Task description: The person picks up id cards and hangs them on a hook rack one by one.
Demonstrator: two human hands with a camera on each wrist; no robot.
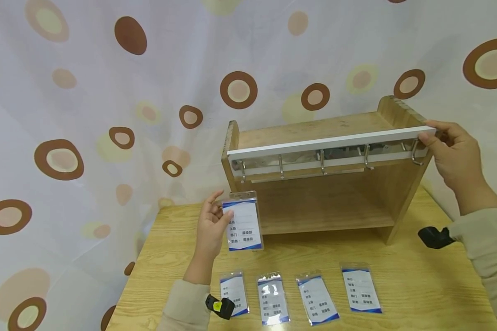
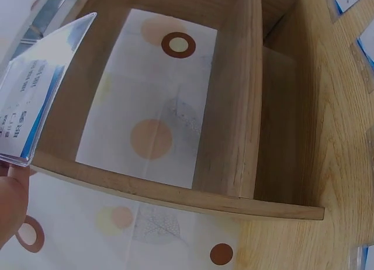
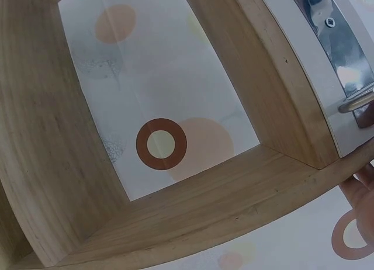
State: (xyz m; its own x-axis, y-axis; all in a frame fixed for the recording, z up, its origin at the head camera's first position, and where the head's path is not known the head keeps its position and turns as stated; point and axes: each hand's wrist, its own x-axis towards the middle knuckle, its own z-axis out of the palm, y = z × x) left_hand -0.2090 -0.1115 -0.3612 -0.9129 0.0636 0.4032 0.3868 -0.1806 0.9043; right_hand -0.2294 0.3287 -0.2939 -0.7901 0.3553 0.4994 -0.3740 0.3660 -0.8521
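My left hand (image 1: 210, 225) pinches an ID badge (image 1: 244, 225) in a clear plastic sleeve, thumb on its front. The badge is white with blue corners and printed lines. It hangs upright just below the left end of a hook rail (image 1: 331, 140), a white strip with a shiny metal plate and several hooks. The rail runs along the upper front of a wooden shelf (image 1: 410, 188). At the rail's right end my right hand (image 1: 457, 151) grips it, thumb in front near the last hook. In the right wrist view only part of that hand (image 3: 362, 200) shows.
Several more sleeved badges, such as the rightmost badge (image 1: 361, 288), lie in a row on the wooden table (image 1: 418, 285) in front of the shelf. A patterned curtain (image 1: 107, 92) hangs behind. My left sleeve and wrist camera (image 1: 220, 306) overlap the leftmost badge.
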